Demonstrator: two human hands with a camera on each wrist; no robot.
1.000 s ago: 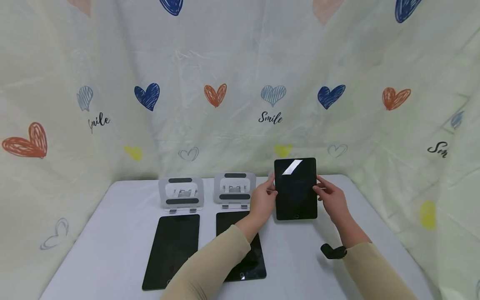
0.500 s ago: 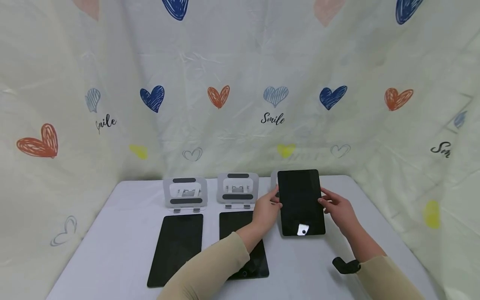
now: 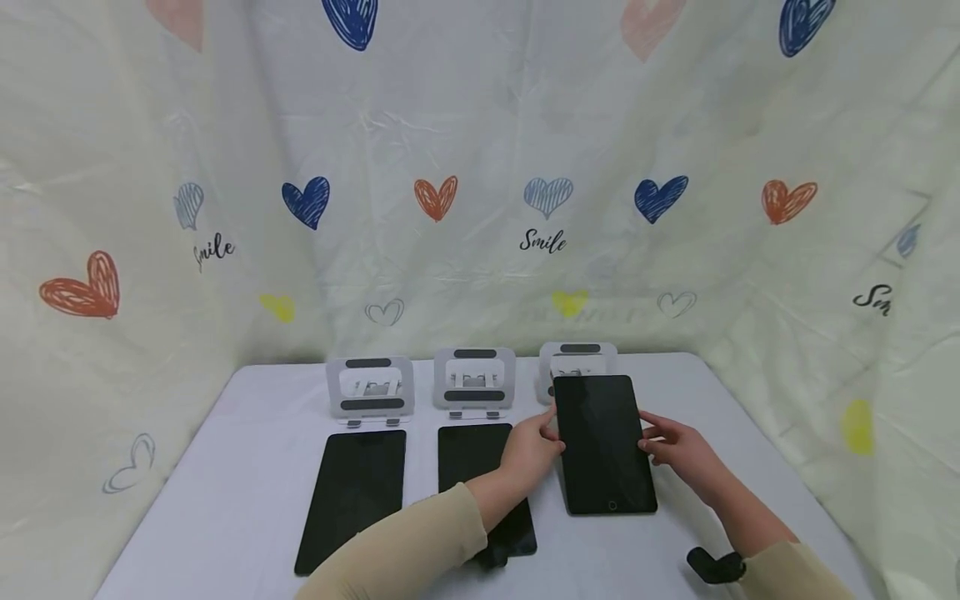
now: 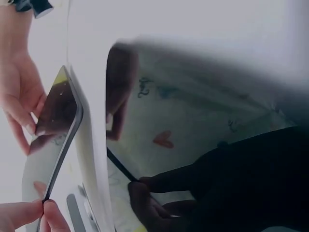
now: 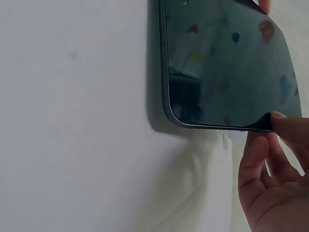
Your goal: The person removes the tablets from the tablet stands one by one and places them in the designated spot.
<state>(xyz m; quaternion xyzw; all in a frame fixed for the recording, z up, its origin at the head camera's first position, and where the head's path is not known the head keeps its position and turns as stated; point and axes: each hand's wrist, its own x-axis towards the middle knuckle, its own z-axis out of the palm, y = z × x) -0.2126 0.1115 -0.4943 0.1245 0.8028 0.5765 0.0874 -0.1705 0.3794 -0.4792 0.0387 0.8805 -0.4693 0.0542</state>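
A black tablet (image 3: 606, 446) with a round home button is held by both hands at the right of the table, screen up. My left hand (image 3: 527, 450) pinches its left edge between thumb and fingers. On the opposite edge, my right hand (image 3: 686, 454) grips with the thumb on the screen side, as the right wrist view shows on the tablet (image 5: 222, 72). In that view its near corner casts a shadow on the cloth; whether the lower edge touches the table, I cannot tell. Just behind it stands a grey tablet stand (image 3: 549, 367), partly hidden.
Two more black tablets lie flat, one at left (image 3: 352, 492) and a middle tablet (image 3: 480, 450) partly under my left forearm. Behind them stand a left grey stand (image 3: 371, 386) and a middle grey stand (image 3: 474, 379). A heart-print curtain (image 3: 480, 275) hangs behind the white table (image 3: 225, 467).
Both hands have brought the tablet down and toward the front of the table, from in front of the right stand. More of that stand now shows behind it.
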